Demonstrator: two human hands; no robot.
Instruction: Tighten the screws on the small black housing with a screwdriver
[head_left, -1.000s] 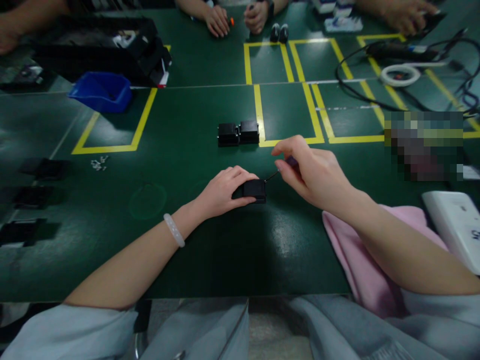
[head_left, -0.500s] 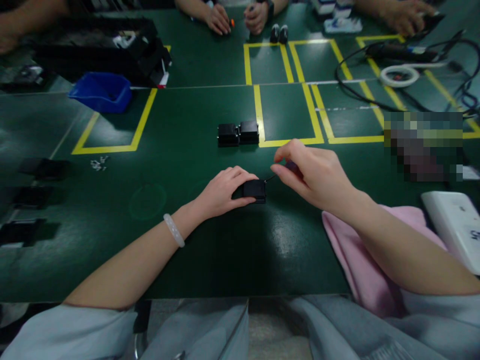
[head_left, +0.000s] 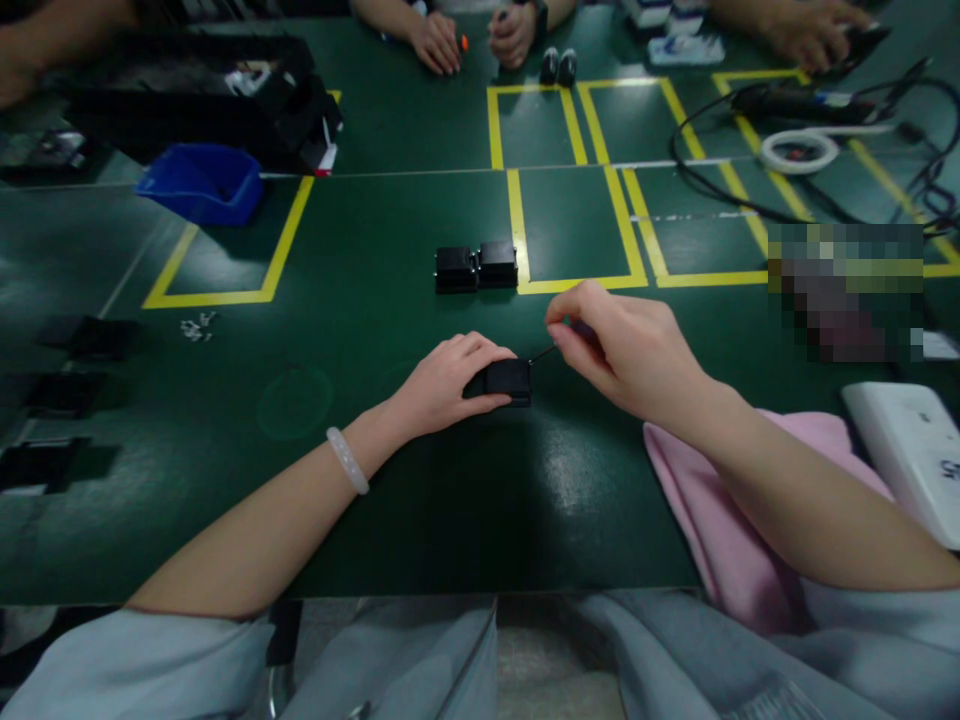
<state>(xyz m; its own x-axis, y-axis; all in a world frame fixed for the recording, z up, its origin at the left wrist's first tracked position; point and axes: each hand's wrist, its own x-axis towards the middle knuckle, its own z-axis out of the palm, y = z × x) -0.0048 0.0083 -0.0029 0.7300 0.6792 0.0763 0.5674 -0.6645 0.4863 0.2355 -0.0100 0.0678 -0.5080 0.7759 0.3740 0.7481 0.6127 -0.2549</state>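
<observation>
My left hand (head_left: 442, 385) is closed round a small black box-shaped part (head_left: 509, 380) that rests on the green table (head_left: 360, 300). My right hand (head_left: 626, 345) pinches the handle of a thin tool, seemingly a small screwdriver (head_left: 543, 353), whose dark tip meets the part's upper right corner. Most of the tool is hidden inside my fingers. Two more black parts (head_left: 476, 267) sit side by side just beyond my hands.
A blue bin (head_left: 201, 183) and a black tray (head_left: 202, 95) stand at the far left. Black parts (head_left: 64, 395) lie along the left edge, small screws (head_left: 198, 326) nearby. Yellow tape marks squares; cables and a tape roll (head_left: 801, 150) lie far right. Other people's hands (head_left: 439, 42) work opposite. A pink cloth (head_left: 739, 510) and white box (head_left: 911, 450) are at my right.
My right hand has shifted slightly down and its fingers have tightened on the tool. My left hand and the black part have stayed put.
</observation>
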